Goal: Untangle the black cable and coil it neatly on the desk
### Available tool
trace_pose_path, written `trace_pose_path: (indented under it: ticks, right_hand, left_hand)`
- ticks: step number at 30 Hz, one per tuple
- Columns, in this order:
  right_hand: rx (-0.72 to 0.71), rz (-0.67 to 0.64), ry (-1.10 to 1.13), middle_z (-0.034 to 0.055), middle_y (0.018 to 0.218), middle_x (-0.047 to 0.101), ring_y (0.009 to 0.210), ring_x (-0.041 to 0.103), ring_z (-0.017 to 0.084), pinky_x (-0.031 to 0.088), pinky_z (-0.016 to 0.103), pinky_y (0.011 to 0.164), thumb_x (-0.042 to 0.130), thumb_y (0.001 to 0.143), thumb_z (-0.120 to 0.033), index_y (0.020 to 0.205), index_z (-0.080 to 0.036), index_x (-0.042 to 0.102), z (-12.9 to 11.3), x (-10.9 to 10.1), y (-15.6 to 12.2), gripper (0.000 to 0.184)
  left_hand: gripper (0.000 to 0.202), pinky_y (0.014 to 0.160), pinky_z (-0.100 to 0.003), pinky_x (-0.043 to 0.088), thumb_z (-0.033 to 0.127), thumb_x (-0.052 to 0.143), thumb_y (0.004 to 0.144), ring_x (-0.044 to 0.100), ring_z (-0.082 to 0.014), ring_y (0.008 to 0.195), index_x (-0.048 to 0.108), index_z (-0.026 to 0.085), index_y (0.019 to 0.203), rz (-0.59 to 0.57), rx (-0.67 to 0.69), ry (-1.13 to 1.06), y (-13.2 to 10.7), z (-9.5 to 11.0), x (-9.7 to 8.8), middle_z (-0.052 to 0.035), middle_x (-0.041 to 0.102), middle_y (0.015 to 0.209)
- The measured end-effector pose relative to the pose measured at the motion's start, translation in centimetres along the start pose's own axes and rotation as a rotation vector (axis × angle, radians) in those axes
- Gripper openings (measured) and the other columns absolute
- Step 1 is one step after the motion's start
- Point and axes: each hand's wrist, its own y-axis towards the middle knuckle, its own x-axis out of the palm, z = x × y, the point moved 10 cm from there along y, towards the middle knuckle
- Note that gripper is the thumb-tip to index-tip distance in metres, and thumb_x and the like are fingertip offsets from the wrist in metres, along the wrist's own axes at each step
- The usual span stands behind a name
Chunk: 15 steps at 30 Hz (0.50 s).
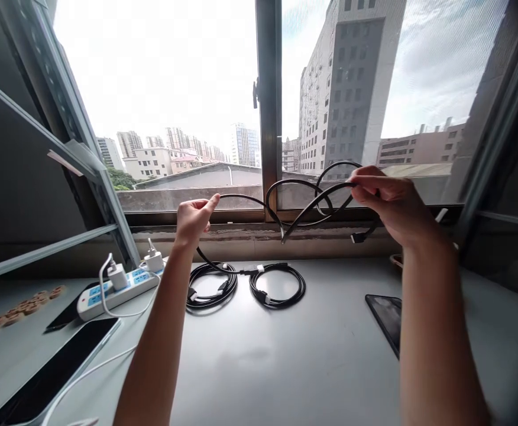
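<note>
I hold a black cable (285,204) up in front of the window, between both hands. My left hand (193,220) pinches one stretch of it between thumb and forefinger. My right hand (387,201) is closed round several loops of the same cable, and a plug end (357,238) hangs below it. On the grey table lie two coiled black cables, one on the left (210,285) and one on the right (277,286), each bound with white ties.
A white and blue power strip (117,289) with two white chargers sits at the left, with white leads running toward me. A dark phone (48,378) lies at the near left, another dark phone (387,319) at the right. Metal shelving (64,148) stands at the left.
</note>
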Motion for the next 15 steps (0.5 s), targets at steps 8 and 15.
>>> trace_pose_path:
  ticks: [8,15]
  right_hand:
    - [0.067,-0.223,-0.062,0.0023,0.081,0.058,0.074,0.051,0.014,0.036,0.026,0.054,0.072,0.066,-0.041,0.074,-0.025,0.072,-0.6,4.5,0.0,0.018]
    - [0.021,-0.118,-0.238,0.0011,0.089,0.065,0.068,0.051,0.011,0.038,0.025,0.056,0.064,0.075,-0.04,0.095,-0.027,0.07,-2.5,4.6,0.3,0.025]
  left_hand:
    - [0.037,0.046,-0.019,0.037,0.039,0.056,0.08,0.046,-0.0072,0.041,0.054,0.016,0.052,-0.205,0.17,-0.023,-2.7,5.3,3.4,0.0004,0.05,0.044]
    - [0.04,0.068,-0.023,0.047,0.054,0.057,0.077,0.062,-0.0159,0.079,0.067,0.016,0.083,-0.539,0.03,-0.016,-4.6,4.7,7.2,-0.0078,0.068,0.086]
